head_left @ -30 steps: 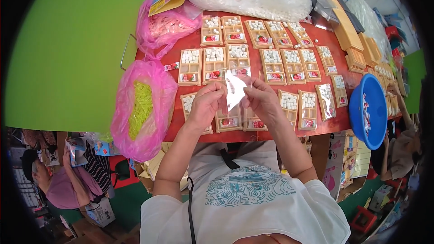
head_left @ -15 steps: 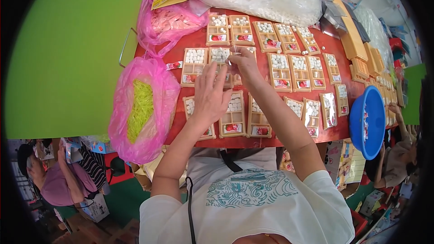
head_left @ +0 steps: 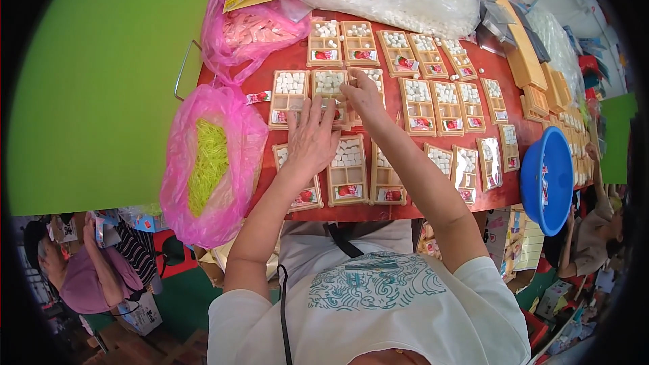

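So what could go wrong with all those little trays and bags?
A few things, maybe. The left hand and right hand are over a tray of white pieces, so a bump might spill some. The pink bag of yellow-green strands bulges past the near edge of the red table, so it could slip off. And a loose white piece lies beside the trays, so it might get knocked away.
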### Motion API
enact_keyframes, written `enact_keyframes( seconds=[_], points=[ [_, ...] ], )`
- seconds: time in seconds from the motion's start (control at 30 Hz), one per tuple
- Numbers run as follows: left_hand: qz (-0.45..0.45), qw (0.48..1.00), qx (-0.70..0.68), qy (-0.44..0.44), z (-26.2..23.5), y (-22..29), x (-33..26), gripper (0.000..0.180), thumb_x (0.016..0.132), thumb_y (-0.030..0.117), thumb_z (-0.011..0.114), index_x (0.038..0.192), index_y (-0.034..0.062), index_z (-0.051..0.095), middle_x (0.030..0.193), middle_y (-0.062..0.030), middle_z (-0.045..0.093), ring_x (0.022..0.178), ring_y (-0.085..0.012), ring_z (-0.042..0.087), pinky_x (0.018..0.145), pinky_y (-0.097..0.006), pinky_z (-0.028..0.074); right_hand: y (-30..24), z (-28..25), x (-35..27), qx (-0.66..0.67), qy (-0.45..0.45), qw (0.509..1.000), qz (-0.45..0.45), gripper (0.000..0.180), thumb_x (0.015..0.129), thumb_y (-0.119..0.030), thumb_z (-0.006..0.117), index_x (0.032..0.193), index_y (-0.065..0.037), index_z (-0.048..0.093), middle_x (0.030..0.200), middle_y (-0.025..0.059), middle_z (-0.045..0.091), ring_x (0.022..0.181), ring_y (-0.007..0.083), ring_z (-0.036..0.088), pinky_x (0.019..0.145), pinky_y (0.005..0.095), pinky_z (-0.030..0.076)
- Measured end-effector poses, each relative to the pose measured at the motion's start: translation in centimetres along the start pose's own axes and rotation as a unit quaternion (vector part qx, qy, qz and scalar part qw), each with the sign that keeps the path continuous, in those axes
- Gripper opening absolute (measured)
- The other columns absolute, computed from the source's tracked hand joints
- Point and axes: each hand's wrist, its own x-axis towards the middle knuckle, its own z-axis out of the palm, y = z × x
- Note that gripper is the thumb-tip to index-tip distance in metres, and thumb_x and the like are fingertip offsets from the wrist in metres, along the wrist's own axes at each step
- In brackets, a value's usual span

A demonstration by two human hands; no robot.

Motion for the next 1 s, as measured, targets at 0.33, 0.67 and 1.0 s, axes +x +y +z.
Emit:
enact_keyframes(
  seconds=[0.33,0.67,1.0],
  points=[
    [0.010,1.000,0.005,0.006,0.1,0.1,0.3,0.055,0.086,0.027,0.060,0.134,0.0043,0.046,0.138,-0.0226,0.040,0.129,-0.0409,0.037,0.102,-0.063,0.023,0.7,-0.7,-3.0,-0.237,0.006,0.958,-0.159,0.038,0.085,-0.010,0.050,0.116,0.012,0.050,0.113,0.0308,0.053,0.102,0.0425,0.055,0.089,0.0435,0.045],
    [0.023,0.999,0.009,-0.025,-0.1,0.3,0.9,0.053,0.084,0.024,0.062,0.131,0.0038,0.048,0.141,-0.0214,0.037,0.130,-0.0407,0.036,0.102,-0.062,0.022,0.7,-1.0,-6.1,-0.518,0.035,0.817,-0.251,0.030,0.087,-0.015,0.056,0.114,-0.001,0.058,0.120,0.0141,0.058,0.112,0.0294,0.054,0.091,0.0451,0.040],
    [0.032,0.999,-0.003,-0.035,-0.5,0.3,2.4,0.047,0.085,0.021,0.060,0.129,0.0059,0.049,0.142,-0.0181,0.039,0.135,-0.0374,0.033,0.105,-0.064,0.019,0.9,-1.7,-6.0,-0.589,0.010,0.764,-0.265,0.019,0.080,-0.014,0.061,0.097,-0.005,0.062,0.105,0.0077,0.061,0.103,0.0241,0.056,0.090,0.0425,0.037]
  ],
)
